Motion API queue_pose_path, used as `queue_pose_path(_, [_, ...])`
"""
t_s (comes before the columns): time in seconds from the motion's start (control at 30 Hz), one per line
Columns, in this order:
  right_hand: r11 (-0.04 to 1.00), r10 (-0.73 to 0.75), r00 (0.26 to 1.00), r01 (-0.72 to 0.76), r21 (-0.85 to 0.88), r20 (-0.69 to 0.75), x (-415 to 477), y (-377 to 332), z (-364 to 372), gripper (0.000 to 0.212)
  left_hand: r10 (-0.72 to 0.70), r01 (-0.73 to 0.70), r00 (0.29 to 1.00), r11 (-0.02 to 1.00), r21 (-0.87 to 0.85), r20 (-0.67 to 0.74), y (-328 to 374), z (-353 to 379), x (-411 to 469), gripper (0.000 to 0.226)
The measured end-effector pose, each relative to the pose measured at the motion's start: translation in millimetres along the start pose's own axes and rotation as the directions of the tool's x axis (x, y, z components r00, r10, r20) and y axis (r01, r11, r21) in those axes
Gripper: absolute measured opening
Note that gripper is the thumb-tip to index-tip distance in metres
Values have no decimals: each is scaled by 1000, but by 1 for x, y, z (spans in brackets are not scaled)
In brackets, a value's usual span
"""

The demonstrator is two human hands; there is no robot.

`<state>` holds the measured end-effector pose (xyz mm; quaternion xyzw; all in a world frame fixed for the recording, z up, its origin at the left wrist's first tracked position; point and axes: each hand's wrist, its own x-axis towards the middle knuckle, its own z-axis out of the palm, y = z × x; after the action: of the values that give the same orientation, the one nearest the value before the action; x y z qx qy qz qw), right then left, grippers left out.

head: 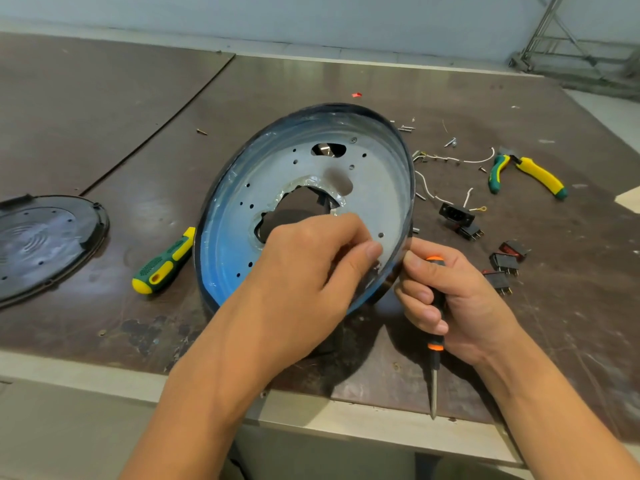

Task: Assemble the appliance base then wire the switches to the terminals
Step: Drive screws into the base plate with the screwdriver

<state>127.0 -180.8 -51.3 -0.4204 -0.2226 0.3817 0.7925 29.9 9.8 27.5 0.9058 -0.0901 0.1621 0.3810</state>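
We've got the round base [374,209] tipped up on its edge on the desk [104,116], open side twd us; left hand [304,271] reaches inside w/ fingers [372,249] curled at the lower-right rim, can't tell if they pinch anything. Our right hand [460,306] sits just outside that rim, gripping the black/orange screwdriver [434,355], tip pointing back at us. The switches [504,263] lie loose on the right, near the pliers [530,174]; a green/yellow screwdriver [164,268] lies left of the base.

- base shell [304,188] sits mid-frame on the table [104,116]
- lid [45,240] far left, screwdriver [164,263] between them
- switches [504,265] right of it, pliers [526,173] upper right
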Motion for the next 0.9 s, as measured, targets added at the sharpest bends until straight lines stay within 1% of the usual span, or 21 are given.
queue_pose_path(0.07, [1000, 0, 1000, 0, -2, -3, 0, 0, 0, 27, -19, 19, 999, 999, -26, 28, -1, -2, 0, 18])
queue_pose_path(0.2, [1000, 3, 1000, -3, 0, -5, 0, 0, 0, 27, -54, 64, 995, 992, -108, 87, -2, -4, -2, 11])
queue_pose_path(0.33, [1000, -4, 1000, 4, -5, -1, 1, -1, 1, 25, -59, 72, 992, 990, -120, 108, 0, -3, -4, 7])
queue_pose_path(0.4, [1000, -5, 1000, 5, -6, -3, 1, 0, 1, 25, -42, 53, 993, 993, -103, 108, 1, -4, -4, 8])
queue_pose_path(0.57, [1000, -7, 1000, 7, -16, -4, 0, 0, 2, 20, 46, -53, 987, 998, 44, 153, 3, -7, -3, 9])
queue_pose_path(0.73, [1000, 2, 1000, -2, -10, 4, 0, 0, 2, 25, 83, -103, 990, 979, 177, 117, 5, -10, -5, 4])
queue_pose_path(0.83, [1000, 11, 1000, -11, -14, -4, -1, 0, 3, 27, 71, -101, 992, 940, 326, 102, 10, -9, -7, 18])
queue_pose_path(0.9, [1000, 12, 1000, -12, -24, -14, -1, 0, 5, 27, 63, -87, 995, 935, 343, 83, 10, -8, -7, 22])
